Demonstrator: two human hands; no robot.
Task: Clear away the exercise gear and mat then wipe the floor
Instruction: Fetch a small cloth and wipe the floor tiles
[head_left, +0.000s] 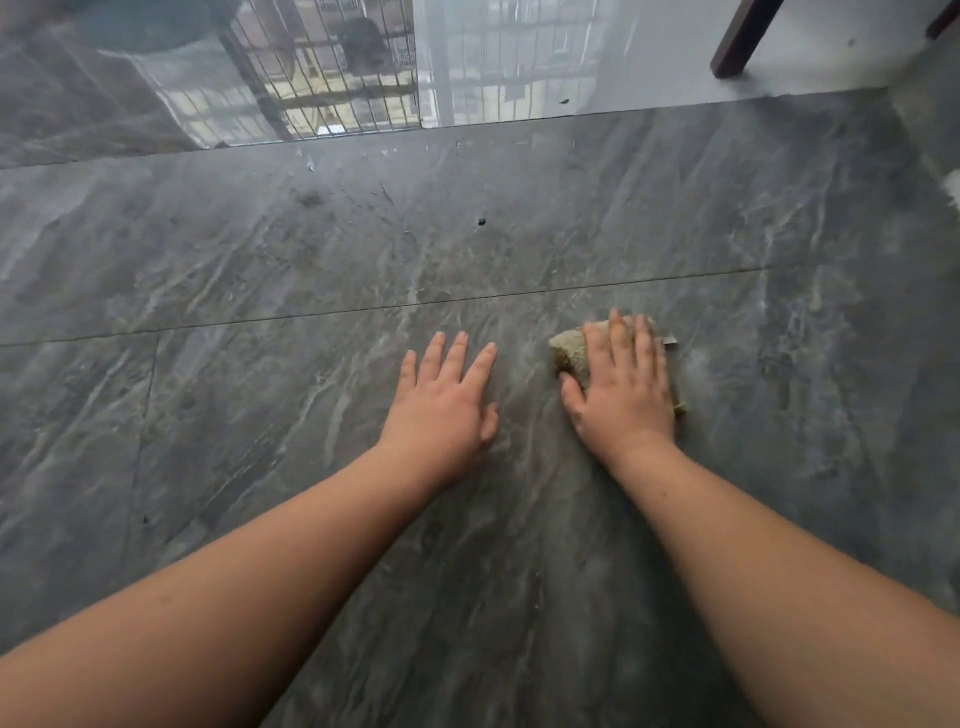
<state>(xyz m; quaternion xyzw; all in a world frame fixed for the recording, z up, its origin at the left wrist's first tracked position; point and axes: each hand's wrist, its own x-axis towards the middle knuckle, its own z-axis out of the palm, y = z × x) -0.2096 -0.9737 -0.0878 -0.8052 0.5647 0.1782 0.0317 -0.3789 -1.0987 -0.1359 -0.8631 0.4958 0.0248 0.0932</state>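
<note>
One dark furniture leg (744, 39) beyond floor (260, 291)

Soft daylight, glare on floor (260, 249)

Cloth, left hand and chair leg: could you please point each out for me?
cloth (567, 349), head view, bare left corner
left hand (445, 404), head view, back of hand
chair leg (742, 42), head view, mid-leg

Two hands lie side by side on the floor (260, 260), near its middle. The left hand (447, 400) rests flat on bare floor. Just to its right, apart from it, the right hand (623, 384) lies on top of a cloth (569, 348). A furniture leg (743, 41) stands at the far right corner.
</note>
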